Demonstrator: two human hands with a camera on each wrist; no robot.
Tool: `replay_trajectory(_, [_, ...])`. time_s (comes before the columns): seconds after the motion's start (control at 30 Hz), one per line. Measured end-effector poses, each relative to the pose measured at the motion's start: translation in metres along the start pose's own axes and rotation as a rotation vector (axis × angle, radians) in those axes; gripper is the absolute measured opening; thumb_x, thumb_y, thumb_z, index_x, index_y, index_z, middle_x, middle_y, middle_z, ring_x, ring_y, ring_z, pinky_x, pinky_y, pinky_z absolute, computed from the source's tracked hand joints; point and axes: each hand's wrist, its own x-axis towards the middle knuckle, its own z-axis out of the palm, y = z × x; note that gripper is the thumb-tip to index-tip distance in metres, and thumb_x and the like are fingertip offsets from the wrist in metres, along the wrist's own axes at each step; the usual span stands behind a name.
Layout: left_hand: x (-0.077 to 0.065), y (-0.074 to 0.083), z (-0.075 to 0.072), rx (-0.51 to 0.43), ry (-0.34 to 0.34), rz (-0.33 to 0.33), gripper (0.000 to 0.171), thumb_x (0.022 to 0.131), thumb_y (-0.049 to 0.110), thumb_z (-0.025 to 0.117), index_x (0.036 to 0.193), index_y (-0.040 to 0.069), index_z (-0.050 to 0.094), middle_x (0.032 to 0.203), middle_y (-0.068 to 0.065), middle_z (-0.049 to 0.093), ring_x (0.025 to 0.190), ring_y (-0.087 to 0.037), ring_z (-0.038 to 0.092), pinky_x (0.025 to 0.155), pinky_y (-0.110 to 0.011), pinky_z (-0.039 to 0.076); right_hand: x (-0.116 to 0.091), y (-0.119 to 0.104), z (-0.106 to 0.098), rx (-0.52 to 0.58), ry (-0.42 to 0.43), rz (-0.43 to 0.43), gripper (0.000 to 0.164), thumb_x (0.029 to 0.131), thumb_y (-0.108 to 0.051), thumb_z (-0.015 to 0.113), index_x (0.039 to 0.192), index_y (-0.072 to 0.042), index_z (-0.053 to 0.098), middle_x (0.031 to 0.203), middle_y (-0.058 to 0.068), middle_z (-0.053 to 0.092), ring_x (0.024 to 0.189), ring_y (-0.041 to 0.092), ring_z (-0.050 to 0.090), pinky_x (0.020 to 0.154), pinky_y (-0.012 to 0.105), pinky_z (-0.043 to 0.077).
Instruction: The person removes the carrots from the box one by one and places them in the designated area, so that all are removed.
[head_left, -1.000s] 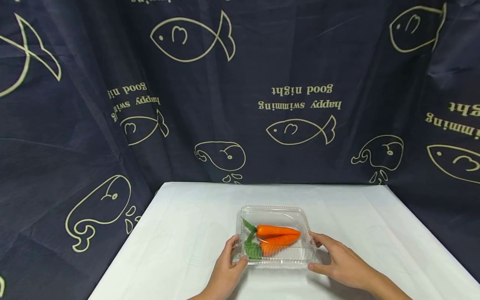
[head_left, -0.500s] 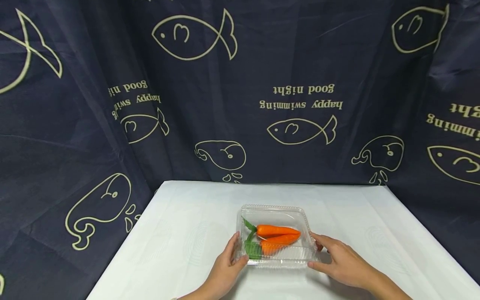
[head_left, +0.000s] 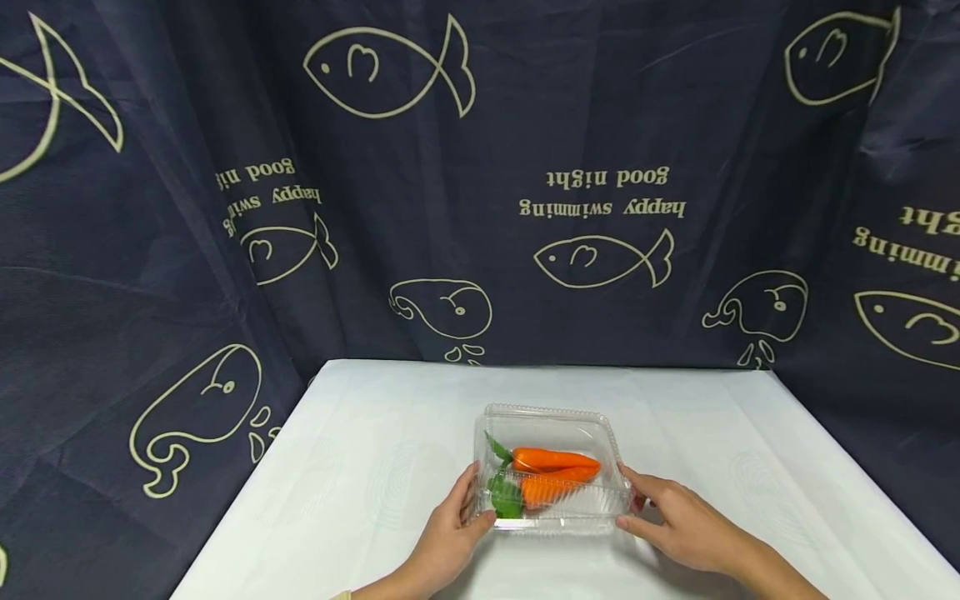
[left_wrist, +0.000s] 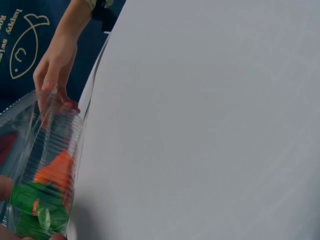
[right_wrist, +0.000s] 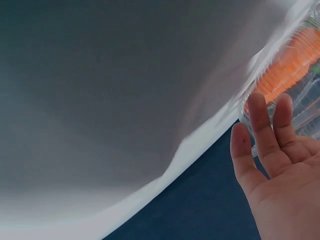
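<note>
A clear plastic clamshell box point(head_left: 577, 523) is held between both hands over the white table, its lid down. Inside lie two orange carrots point(head_left: 555, 460) with green tops point(head_left: 506, 496) toward the left. My left hand point(head_left: 446, 537) grips the box's left side, thumb at the near left corner. On the opposite side, my right hand point(head_left: 686, 525) holds it with the thumb at the near corner and fingers along the wall. In the right wrist view, several fingertips point(right_wrist: 258, 107) rest against the box's underside or edge. The left wrist view shows the box point(left_wrist: 47, 135) tilted, the left hand mostly cut off.
A white cloth-covered table point(head_left: 360, 467) lies under the box and spreads out on both sides. Behind and beside it hangs a dark blue curtain point(head_left: 480, 192) printed with fish, whales and upside-down lettering.
The box has tipped slightly, its far edge rising a little in the head view and its front ridge shifting up. Both hands keep nearly the same places on its sides.
</note>
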Motion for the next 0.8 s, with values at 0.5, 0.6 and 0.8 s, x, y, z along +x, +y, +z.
replay_trajectory(0.5, [-0.0015,0.0054,-0.0014,-0.059,-0.022,0.023,0.075,0.102,0.02,0.059,0.161,0.004,0.014,0.163,-0.028,0.018,0.15,-0.041,0.022,0.115,-0.04,0.032,0.0005,-0.005,0.0035,-0.126,0.043,-0.062,0.067,0.102,-0.04,0.059,0.145,0.01,0.045,0.086,-0.024,0.055,0.074,-0.007,0.047,0.065,0.02,0.046])
replay_trajectory(0.6, [-0.0008,0.0047,-0.0009,-0.067,-0.021,0.024,0.075,0.102,0.019,0.059,0.16,0.002,0.014,0.162,-0.028,0.02,0.15,-0.041,0.023,0.115,-0.039,0.033,0.001,-0.0042,0.0048,-0.136,0.056,-0.076,0.066,0.102,-0.038,0.058,0.145,0.01,0.045,0.086,-0.024,0.053,0.075,-0.007,0.047,0.065,0.02,0.046])
replay_trajectory(0.8, [-0.0003,0.0041,0.0005,-0.078,-0.014,0.037,0.074,0.102,0.017,0.059,0.16,0.002,0.016,0.162,-0.028,0.021,0.15,-0.04,0.024,0.116,-0.041,0.032,0.0022,-0.0047,0.0063,-0.148,0.086,-0.111,0.062,0.103,-0.032,0.058,0.146,0.01,0.043,0.086,-0.024,0.052,0.078,-0.006,0.047,0.066,0.02,0.045])
